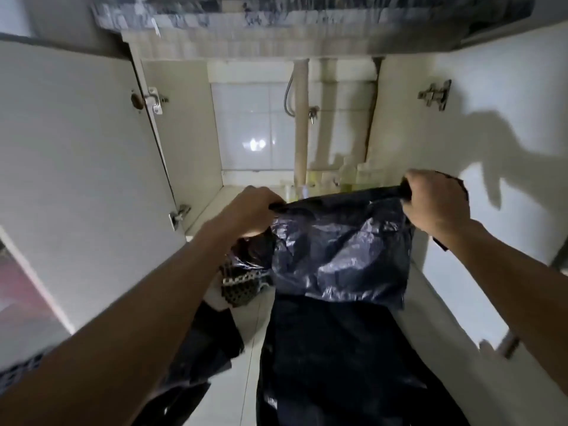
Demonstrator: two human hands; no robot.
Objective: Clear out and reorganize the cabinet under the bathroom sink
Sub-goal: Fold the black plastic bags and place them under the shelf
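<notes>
In front of the open cabinet, a black bag was gripped by both hands' curled fingers, left hand and right hand, seemingly mid-clearing, needing its mouth spread next.

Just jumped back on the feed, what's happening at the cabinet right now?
A person holds a black plastic bag stretched between both hands, the left hand and right hand each gripping a top edge. It hangs before the open under-sink cabinet, doors swung wide. A few pale bottles stand at the back near the drain pipe.
</notes>
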